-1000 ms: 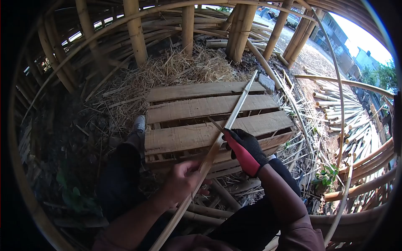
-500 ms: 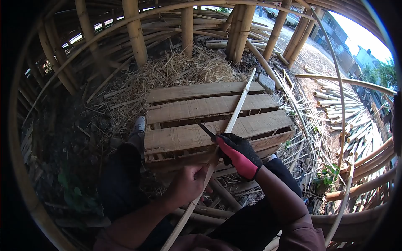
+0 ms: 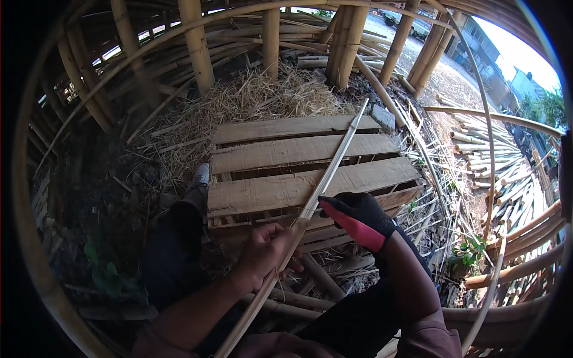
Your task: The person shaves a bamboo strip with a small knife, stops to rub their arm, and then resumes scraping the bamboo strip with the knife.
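A long, pale bamboo strip slants from the bottom of the view up across a slatted wooden crate. My bare left hand is closed around the strip's near half, thumb on top. My right hand, in a black and pink glove, is closed beside the strip, just above the left hand. It grips a knife, whose blade now shows only as a thin edge against the strip; the handle is hidden in the glove.
Straw and shavings lie behind the crate, among upright bamboo posts. Cut bamboo poles are piled on the right. A curved bamboo rail juts in there. My shoe is left of the crate.
My right hand has shifted slightly right, and the knife blade, which pointed up and left over the crate, now appears nearly edge-on at the strip. My left hand has moved slightly left.
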Demonstrator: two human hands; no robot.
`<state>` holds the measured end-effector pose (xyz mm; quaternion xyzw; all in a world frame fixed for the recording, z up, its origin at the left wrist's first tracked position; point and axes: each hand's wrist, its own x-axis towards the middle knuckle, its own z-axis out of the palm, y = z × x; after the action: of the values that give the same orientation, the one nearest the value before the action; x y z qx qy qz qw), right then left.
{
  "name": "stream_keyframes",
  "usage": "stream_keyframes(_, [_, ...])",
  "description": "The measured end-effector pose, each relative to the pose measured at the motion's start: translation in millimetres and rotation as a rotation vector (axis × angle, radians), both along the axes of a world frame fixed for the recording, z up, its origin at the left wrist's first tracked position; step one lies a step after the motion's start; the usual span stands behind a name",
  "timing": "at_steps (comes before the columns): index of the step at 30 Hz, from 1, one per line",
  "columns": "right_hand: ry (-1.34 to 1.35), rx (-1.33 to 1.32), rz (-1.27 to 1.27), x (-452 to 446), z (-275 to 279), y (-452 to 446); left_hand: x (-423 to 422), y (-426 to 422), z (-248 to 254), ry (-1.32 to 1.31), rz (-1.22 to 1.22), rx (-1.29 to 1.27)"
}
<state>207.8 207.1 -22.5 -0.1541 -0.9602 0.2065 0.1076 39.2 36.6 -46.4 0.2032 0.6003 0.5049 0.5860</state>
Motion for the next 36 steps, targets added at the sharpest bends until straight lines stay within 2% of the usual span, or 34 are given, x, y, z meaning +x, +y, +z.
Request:
stream_keyframes(2, [-0.09,-0.221,-0.095,5.1,17.1,2.4,-0.6,-0.5,-2.9,-0.085,0.027,0.0])
stream_keyframes(3, [-0.088,-0.22,-0.097,10.5,14.5,10.5,-1.1,-0.2,-2.0,-0.084,0.025,0.001])
stream_keyframes(5, [0.054,0.207,0.297,22.1,4.5,28.8,-1.9,-0.1,-0.4,-0.124,0.004,0.0])
stream_keyframes(6, [0.054,0.208,0.296,24.4,6.9,30.9,-3.3,-0.9,-1.7,-0.123,0.004,0.0])
stream_keyframes(8, [-0.179,0.032,0.231,27.6,12.6,33.3,-6.4,-2.2,-5.4,-0.229,-0.007,0.037])
stream_keyframes(11, [-0.143,-0.065,0.293,29.4,7.9,36.4,-4.2,-1.9,-5.9,-0.121,-0.021,0.064])
stream_keyframes(12, [-0.142,-0.065,0.292,28.4,11.1,34.2,-4.4,-2.4,-5.7,-0.12,-0.023,0.064])
stream_keyframes(14, [-0.367,-0.179,0.106,22.4,21.3,26.6,-5.4,-3.9,-4.5,-0.226,0.0,0.073])
stream_keyframes(18, [-0.383,-0.278,0.068,15.1,22.3,20.2,-4.8,-5.5,1.1,-0.253,0.009,0.077])
stream_keyframes(21, [-0.309,-0.172,0.133,9.2,20.5,15.4,-6.3,-5.9,-0.7,-0.255,0.006,0.1])
stream_keyframes(23, [-0.353,-0.079,0.067,4.8,17.6,11.1,-5.9,-6.8,0.2,-0.219,-0.011,0.114])
stream_keyframes(26, [-0.22,-0.042,0.056,5.3,9.5,10.4,-4.5,-7.0,2.4,-0.189,0.039,0.137])
stream_keyframes(30, [-0.248,-0.084,-0.001,-0.2,18.6,5.9,-2.4,-6.0,0.7,-0.136,0.056,0.131])
stream_keyframes(36, [-0.195,0.002,-0.034,-2.9,15.5,-1.3,-1.9,-7.6,0.6,-0.066,0.029,0.125])
